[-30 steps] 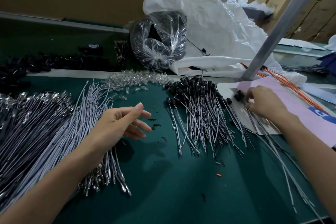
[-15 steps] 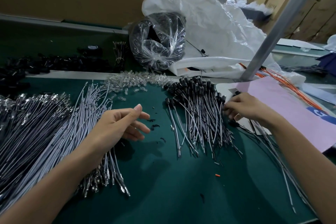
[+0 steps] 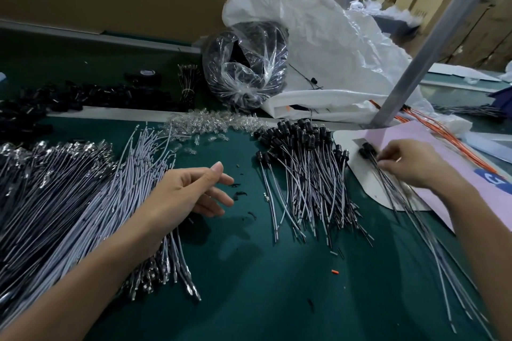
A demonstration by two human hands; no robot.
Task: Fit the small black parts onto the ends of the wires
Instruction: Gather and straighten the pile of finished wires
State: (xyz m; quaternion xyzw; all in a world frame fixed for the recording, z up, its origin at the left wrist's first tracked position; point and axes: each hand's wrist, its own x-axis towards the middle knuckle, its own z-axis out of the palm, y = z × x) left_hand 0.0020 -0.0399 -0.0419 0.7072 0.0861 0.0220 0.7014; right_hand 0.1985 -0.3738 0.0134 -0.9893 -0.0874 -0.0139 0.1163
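A big heap of bare grey wires [image 3: 69, 196] covers the left of the green table. In the middle lies a pile of wires with small black parts on their far ends [image 3: 302, 169]. My left hand [image 3: 188, 194] hovers between the two piles, fingers relaxed, holding nothing. My right hand [image 3: 410, 163] is at the right over a white and pink sheet [image 3: 443, 144], fingers curled and pinching a small bunch of capped wires [image 3: 368, 152] near their black ends. Their long tails trail toward the near right edge.
Small clear parts [image 3: 205, 124] lie scattered behind the piles. A clear bag of black parts [image 3: 246, 69] and a large white bag [image 3: 327, 36] stand at the back. A slanted grey metal post [image 3: 415, 61] rises at the right, with orange wires [image 3: 443, 133] beside it.
My right hand moved left to the capped pile and has come back right onto the sheet, now pinching a small bunch of capped wires. My left hand has barely moved.
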